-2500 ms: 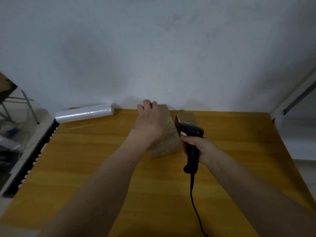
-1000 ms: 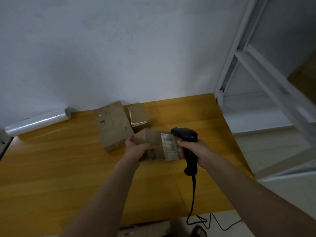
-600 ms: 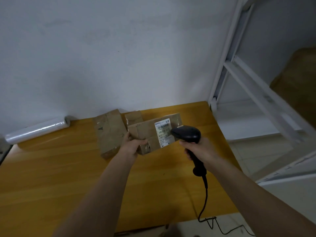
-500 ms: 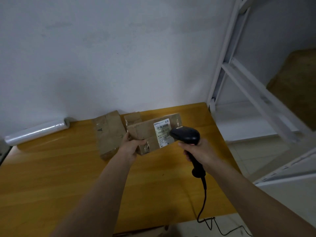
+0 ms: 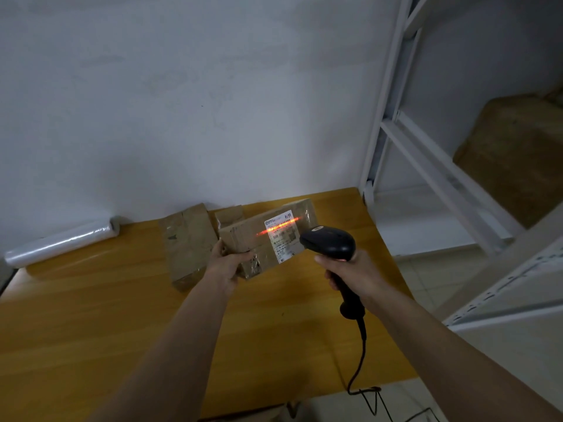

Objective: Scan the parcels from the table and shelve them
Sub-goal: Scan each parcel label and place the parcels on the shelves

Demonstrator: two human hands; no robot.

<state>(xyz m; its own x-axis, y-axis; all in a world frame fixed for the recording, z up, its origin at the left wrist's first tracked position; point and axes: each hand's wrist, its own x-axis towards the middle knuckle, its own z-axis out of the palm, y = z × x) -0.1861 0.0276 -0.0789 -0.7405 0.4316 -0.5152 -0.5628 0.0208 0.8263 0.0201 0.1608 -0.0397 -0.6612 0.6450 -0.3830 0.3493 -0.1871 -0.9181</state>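
A film roll (image 5: pixel 61 242) lies along the back left edge of the table (image 5: pixel 91 315), against the wall. Right of it, near the back edge, a flat parcel (image 5: pixel 185 245) rests on the table, with a small parcel (image 5: pixel 228 214) just behind and to its right. The left hand (image 5: pixel 227 263) grips the held parcel (image 5: pixel 259 239) at its left end, thumb curled over the top face and fingers beneath, and holds it tilted above the table with the label (image 5: pixel 281 236) facing up and toward the scanner (image 5: pixel 330 243). A red scan line (image 5: pixel 278 226) crosses the upper part of the label and runs a little past it onto the cardboard. The right hand (image 5: pixel 353 275) is closed round the scanner grip, with the head aimed at the label from just to the right; the cable (image 5: pixel 361 354) hangs off the front edge of the table. The shelf (image 5: pixel 393 123) stands at the right end of the table, with a box (image 5: pixel 515 153) already on one tier. The step in hand appears to be the scan. To do it well, hold the parcel steady, keep the label flat to the scanner head, and lay the line across the full barcode width; it appears to sit at barcode height, though the print is too small to confirm. Keep the left thumb off the label. Two parcels remain on the table, so the task is probably not near its end.
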